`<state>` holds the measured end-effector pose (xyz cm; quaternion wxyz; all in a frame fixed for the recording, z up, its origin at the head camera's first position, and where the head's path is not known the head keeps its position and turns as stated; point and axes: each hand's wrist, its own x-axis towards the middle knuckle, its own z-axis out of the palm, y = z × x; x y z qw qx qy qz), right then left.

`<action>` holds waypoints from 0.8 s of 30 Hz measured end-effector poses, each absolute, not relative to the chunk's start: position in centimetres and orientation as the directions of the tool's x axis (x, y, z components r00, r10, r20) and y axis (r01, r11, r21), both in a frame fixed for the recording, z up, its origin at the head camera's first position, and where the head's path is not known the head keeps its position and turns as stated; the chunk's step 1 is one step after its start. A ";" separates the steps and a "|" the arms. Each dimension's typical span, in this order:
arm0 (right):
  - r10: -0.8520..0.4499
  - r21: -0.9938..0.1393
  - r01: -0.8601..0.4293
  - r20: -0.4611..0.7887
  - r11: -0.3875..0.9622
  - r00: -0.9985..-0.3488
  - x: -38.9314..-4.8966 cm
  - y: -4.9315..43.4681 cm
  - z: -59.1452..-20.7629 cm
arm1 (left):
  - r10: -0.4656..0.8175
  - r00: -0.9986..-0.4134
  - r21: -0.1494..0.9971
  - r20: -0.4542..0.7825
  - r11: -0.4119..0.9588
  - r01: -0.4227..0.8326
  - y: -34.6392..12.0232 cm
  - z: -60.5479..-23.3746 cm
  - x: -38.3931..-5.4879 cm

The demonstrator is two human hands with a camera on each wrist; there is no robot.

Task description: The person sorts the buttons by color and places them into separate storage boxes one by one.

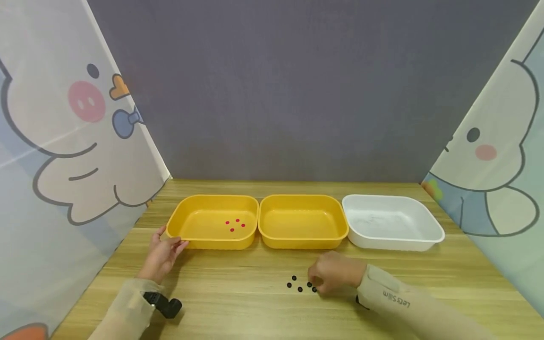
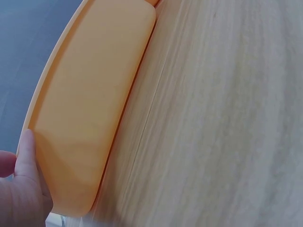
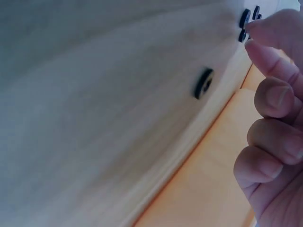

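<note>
Several small round black buttons (image 1: 300, 289) lie on the wooden table, one of them (image 3: 204, 83) apart from the rest in the right wrist view. My right hand (image 1: 333, 271) is low over them, thumb and index fingertips right at a button and the other fingers curled. I cannot tell whether the button is pinched. At the left, my left hand (image 1: 163, 255) holds the near left corner of a yellow tray (image 1: 212, 244), its fingers (image 2: 28, 151) against the rim. Inside that tray lie several small red pieces (image 1: 232, 230).
A second yellow tray (image 1: 302, 243) stands in the middle of the row, close beside the first. To its right is a white tray (image 1: 395, 244). A grey panel (image 1: 272, 94) rises behind the table (image 1: 238, 302), and printed cartoon sheets flank both sides.
</note>
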<state>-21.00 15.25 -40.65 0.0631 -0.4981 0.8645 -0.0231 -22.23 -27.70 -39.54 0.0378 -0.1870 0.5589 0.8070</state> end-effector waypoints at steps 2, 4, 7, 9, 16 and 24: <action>-0.865 -0.125 -0.856 -0.100 0.502 -0.492 -21.0 15.3 -40.8 | -0.148 -0.930 0.892 -0.337 -0.365 -0.265 -27.7 -39.6 -22.2; -0.864 -0.145 -0.852 -0.113 0.502 -0.490 -21.1 15.3 -41.0 | -0.146 -0.933 0.897 -0.328 -0.358 -0.259 -27.7 -39.6 -22.3; -0.862 -0.145 -0.850 -0.123 0.506 -0.492 -21.2 15.3 -41.3 | -0.145 -0.937 0.902 -0.318 -0.350 -0.252 -27.6 -39.6 -22.2; -0.862 -0.141 -0.851 -0.122 0.505 -0.492 -21.3 15.3 -41.4 | -0.144 -0.939 0.906 -0.313 -0.343 -0.249 -27.7 -39.6 -22.2; -0.868 -0.129 -0.859 -0.110 0.496 -0.484 -21.1 15.0 -41.3 | -0.151 -0.943 0.916 -0.297 -0.322 -0.237 -27.7 -39.7 -22.3; -0.880 -0.071 -0.879 -0.100 0.472 -0.465 -21.1 14.6 -41.1 | -0.154 -0.943 0.916 -0.296 -0.325 -0.234 -27.7 -39.8 -22.3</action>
